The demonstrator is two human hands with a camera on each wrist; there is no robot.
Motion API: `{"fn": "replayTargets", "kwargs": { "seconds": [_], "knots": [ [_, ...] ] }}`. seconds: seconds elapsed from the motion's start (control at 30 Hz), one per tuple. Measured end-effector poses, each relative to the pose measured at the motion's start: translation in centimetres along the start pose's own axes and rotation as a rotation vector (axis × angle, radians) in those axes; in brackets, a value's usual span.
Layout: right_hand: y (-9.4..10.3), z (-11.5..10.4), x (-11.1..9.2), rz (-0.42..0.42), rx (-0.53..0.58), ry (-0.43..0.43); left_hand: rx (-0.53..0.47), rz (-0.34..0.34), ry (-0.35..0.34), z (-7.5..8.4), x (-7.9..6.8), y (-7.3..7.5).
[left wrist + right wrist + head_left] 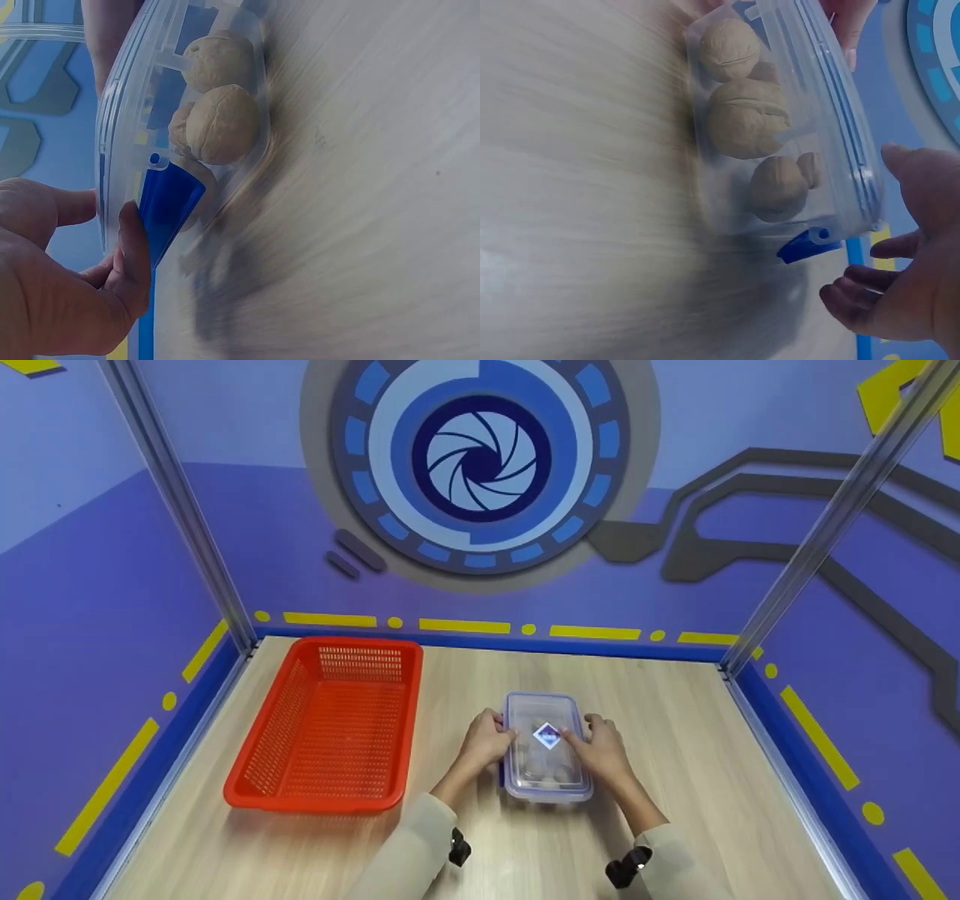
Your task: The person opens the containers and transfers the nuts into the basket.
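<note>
A clear plastic food container (541, 709) lies lengthwise on the table with its lid on and a diamond-shaped sticker (550, 736) on top. Inside it are several walnuts (223, 124), seen through the walls in both wrist views. My left hand (487, 741) pinches the container's left edge, thumb on the lid and fingers at a blue side latch (172, 201) that hangs swung outward. At the opposite side my right hand (606, 754) has its thumb over the lid's edge. Its fingers (855, 300) are spread and stand apart from the wall, near another lowered blue latch (807, 246).
To the left of the container stands a red perforated plastic basket (315, 804) with nothing in it. Printed panels and metal posts (810, 540) border the wooden table (652, 690) at the back and both sides.
</note>
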State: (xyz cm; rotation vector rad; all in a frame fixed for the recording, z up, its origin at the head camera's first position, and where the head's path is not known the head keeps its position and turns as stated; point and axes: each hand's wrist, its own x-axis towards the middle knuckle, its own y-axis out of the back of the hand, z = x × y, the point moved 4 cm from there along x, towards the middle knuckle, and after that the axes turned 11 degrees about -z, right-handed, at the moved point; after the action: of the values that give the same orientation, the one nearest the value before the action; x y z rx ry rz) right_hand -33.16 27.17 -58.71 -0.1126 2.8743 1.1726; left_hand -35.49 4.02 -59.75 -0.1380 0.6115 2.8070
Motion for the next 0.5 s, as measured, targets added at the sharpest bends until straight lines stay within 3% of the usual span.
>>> {"fn": "replayTargets", "kwargs": {
  "seconds": [0.1,0.5],
  "knots": [
    [1.0,-0.1,-0.4,0.029,0.011,0.033,0.009,0.012,0.001,-0.1,0.1,-0.1],
    [1.5,0.2,-0.8,-0.146,0.258,-0.062,0.036,0.050,0.001,0.0,-0.1,0.2]
  ]
}}
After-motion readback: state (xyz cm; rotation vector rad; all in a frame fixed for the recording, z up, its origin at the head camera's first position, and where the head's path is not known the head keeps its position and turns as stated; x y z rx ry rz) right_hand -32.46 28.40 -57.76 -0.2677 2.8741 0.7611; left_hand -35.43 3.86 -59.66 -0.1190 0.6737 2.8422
